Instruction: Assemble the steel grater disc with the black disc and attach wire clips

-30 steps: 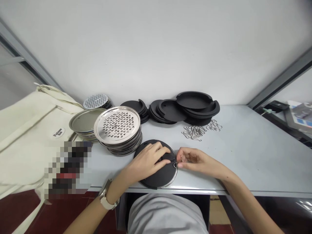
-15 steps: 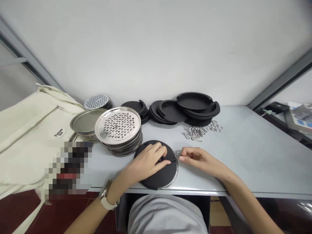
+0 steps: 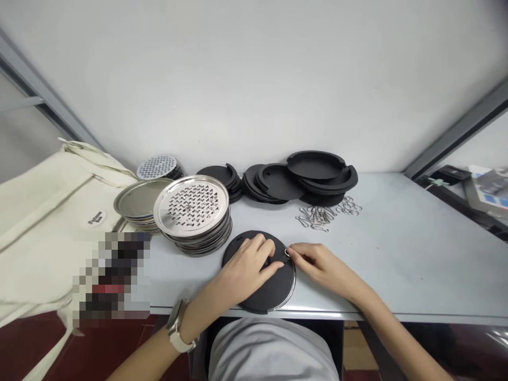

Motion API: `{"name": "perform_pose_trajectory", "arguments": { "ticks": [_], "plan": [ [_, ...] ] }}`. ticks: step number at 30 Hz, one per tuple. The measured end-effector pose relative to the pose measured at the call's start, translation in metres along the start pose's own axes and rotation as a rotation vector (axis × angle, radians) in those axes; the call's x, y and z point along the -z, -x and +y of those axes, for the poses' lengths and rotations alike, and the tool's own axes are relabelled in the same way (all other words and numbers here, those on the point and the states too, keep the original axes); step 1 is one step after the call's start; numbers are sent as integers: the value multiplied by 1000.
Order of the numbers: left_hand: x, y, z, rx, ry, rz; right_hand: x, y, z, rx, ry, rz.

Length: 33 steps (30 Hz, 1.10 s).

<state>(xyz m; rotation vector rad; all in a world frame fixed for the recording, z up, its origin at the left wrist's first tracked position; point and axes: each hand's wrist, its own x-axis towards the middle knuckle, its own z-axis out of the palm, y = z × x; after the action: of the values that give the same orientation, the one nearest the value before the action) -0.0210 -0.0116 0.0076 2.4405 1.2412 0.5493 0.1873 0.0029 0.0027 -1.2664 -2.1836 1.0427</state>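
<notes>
A round black disc with a shiny metal rim along its right side lies near the table's front edge. My left hand rests on it, fingers curled and thumb stretched across the top, gripping the disc; what sits under the fingers is hidden. At the disc's right edge, my right hand pinches a small wire hook, of which only a bright curved end shows. Behind the right hand lies a loose pile of metal hooks, beside a pile of small rings.
A stack of round metal grater plates stands left of the disc, near plain metal discs and smaller perforated plates. Black round parts are stacked along the wall. A cream bag lies at the left.
My right hand has moved left, bringing the wire hook from beside the disc to its edge. The disc and my left hand have shifted slightly right.
</notes>
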Motion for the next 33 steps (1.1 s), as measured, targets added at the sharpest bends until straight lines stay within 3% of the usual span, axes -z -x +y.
{"name": "perform_pose_trajectory", "arguments": {
  "ticks": [12,33],
  "plan": [
    [1,0,-2,-34,1,10,-3,-1,0,7,77,42],
    [3,0,-1,-35,-11,-14,-2,-1,3,-9,41,-4]
  ]
}}
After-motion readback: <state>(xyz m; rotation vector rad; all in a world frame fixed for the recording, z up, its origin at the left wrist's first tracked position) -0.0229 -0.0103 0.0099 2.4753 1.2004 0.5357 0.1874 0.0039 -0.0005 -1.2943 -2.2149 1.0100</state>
